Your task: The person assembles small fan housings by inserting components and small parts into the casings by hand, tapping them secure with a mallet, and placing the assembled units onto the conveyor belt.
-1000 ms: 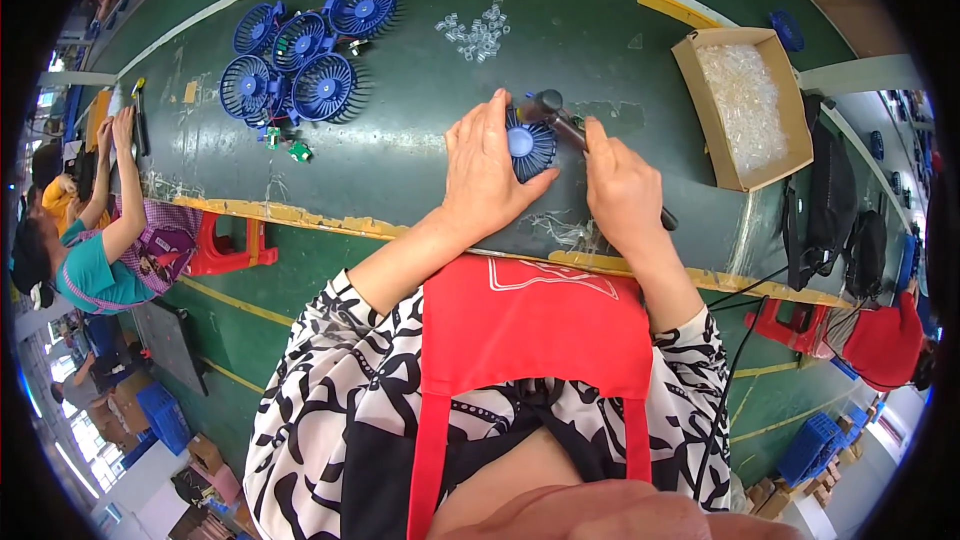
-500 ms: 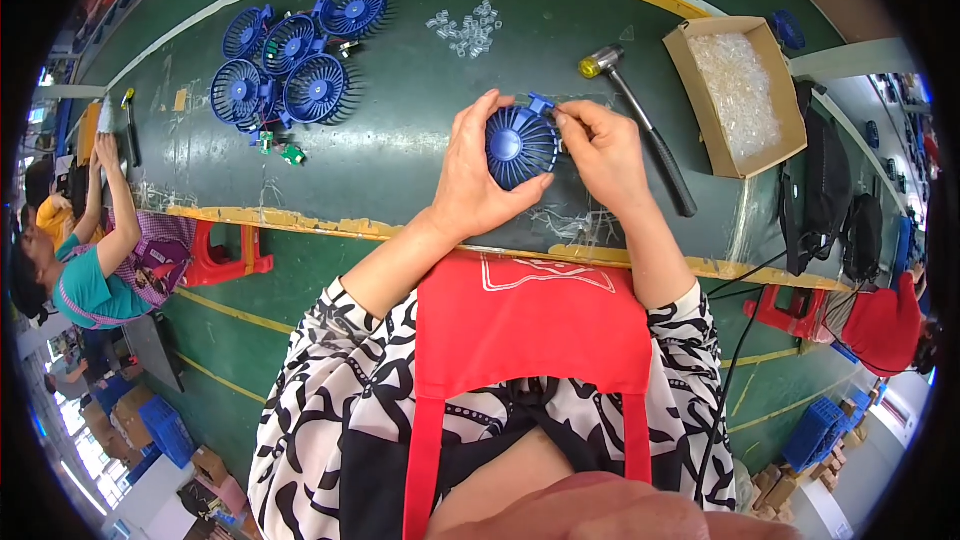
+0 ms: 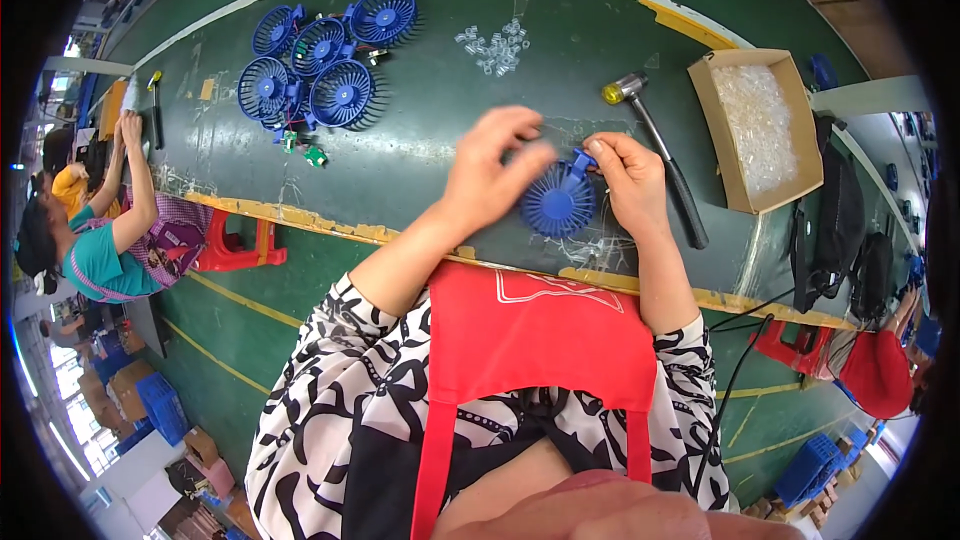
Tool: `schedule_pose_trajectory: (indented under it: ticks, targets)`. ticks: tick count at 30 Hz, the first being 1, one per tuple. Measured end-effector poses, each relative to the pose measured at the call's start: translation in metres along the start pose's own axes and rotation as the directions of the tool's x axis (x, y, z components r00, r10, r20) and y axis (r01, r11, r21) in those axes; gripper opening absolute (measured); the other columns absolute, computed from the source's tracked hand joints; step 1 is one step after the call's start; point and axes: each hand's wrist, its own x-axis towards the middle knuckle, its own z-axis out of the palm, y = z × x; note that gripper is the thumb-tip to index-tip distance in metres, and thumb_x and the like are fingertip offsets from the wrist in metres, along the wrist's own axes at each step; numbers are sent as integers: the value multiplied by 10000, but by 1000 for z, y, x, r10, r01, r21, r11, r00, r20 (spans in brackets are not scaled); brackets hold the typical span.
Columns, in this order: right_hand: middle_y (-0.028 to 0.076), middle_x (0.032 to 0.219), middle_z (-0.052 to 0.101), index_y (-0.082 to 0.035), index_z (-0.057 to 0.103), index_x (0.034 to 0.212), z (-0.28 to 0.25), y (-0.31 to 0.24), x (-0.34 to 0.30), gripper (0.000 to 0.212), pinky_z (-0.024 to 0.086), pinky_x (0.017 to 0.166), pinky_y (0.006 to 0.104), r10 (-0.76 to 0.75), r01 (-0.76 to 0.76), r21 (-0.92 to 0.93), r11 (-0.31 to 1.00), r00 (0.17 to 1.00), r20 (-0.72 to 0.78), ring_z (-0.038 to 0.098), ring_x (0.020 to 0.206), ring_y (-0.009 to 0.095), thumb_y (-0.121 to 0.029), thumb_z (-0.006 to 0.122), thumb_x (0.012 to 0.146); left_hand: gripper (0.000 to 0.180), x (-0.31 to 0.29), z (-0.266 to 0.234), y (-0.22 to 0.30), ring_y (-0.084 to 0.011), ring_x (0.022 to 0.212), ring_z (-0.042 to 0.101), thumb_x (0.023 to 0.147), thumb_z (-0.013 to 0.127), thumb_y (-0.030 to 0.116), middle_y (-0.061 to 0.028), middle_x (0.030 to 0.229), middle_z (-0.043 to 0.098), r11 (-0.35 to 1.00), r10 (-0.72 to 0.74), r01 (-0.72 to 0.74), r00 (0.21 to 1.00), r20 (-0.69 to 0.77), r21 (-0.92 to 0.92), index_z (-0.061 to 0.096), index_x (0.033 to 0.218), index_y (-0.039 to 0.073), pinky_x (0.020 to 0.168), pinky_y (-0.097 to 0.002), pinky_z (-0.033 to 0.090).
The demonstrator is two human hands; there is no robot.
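Green work table (image 3: pixel 420 130) fills the view, with a cardboard box (image 3: pixel 757 130) of clear parts at the right and a group of blue fans (image 3: pixel 325 60) at the far left. Near the front edge, the right hand (image 3: pixel 630 180) pinches a blue fan (image 3: pixel 560 202) by its bracket. The left hand (image 3: pixel 495 175) hovers beside it, fingers loosely open. A hammer (image 3: pixel 660 160) lies just behind.

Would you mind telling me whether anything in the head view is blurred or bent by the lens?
In the head view, the left hand is smeared by motion blur, while the right hand and the blue fan it holds look sharper; the fisheye lens bows the table edge and darkens the picture's rim; light is even, with faint glare on the green tabletop.
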Motion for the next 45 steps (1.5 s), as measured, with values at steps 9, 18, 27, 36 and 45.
schedule_pose_trajectory:
  ticks: [9, 18, 27, 36, 45]
  targets:
    - [87, 949, 653, 20, 630, 1062, -9, -19, 3, 194, 502, 757, 278, -48, 77, -131, 988, 977, 206, 631, 864, 155, -25, 585, 878, 172, 58, -17, -39, -263, 660, 648, 786, 703, 61, -141, 795, 650, 893, 45, 71, 969, -244, 445, 664, 946, 12, 622, -353, 524]
    - [110, 851, 587, -16, 674, 933, 3, -37, -5, 162, 487, 742, 399, -246, 364, -643, 674, 931, 269, 571, 848, 302, -41, 678, 773, 89, 47, -13, -29, -357, 684, 602, 795, 646, 39, -124, 816, 600, 734, 268, -118, 955, -125, 669, 576, 849, 47, 602, -440, 492]
    - [135, 901, 648, 3, 643, 905, 5, -32, -5, 100, 504, 715, 374, -402, 470, -415, 780, 883, 243, 628, 833, 304, 0, 628, 806, 79, 16, -20, -20, -265, 671, 641, 801, 663, 8, -102, 753, 655, 946, -17, 80, 980, -200, 314, 625, 871, 7, 636, -339, 520]
    - [31, 803, 641, 43, 625, 978, 17, -40, -19, 137, 465, 644, 229, 9, -10, 3, 1000, 976, 216, 566, 733, 56, -80, 613, 919, 161, -7, -37, 11, -104, 713, 585, 880, 663, 64, -91, 932, 697, 395, -565, 633, 739, 368, -666, 677, 1032, 12, 674, -230, 478]
    - [-8, 822, 633, 31, 640, 999, 16, -33, -27, 116, 437, 637, 183, 58, -100, 180, 979, 973, 224, 543, 731, 25, -50, 606, 923, 163, -16, -28, 18, -169, 899, 668, 880, 664, 46, -91, 948, 698, 427, -530, 659, 737, 420, -619, 665, 1036, 2, 834, -287, 528]
